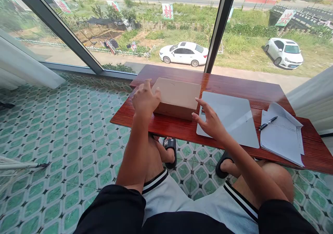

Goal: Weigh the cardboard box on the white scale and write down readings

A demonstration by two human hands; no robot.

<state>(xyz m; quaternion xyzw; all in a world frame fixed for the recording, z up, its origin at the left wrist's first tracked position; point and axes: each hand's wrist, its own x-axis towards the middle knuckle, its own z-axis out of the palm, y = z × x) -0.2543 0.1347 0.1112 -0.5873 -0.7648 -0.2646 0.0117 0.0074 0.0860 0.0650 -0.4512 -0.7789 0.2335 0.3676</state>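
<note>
A closed brown cardboard box (179, 92) lies flat on the dark red wooden table (262, 88). At its left side is my left hand (146, 98), fingers apart, with the thumb by the box's near left edge; whether it presses on the box I cannot tell. My right hand (209, 119) is by the box's right end, thumb and fingers spread and nothing between them. The forefinger tip comes close to the box's right corner. Beneath that hand lies a flat silver-grey panel (231, 118), like a closed laptop, right beside the box.
Right of the grey panel lie an open notebook (281, 137) with a curled page and a black pen (267, 123) across it. Large windows with a dark frame (217, 26) stand behind the table. A white curtain (312, 92) hangs at the right. My knees are under the table's near edge.
</note>
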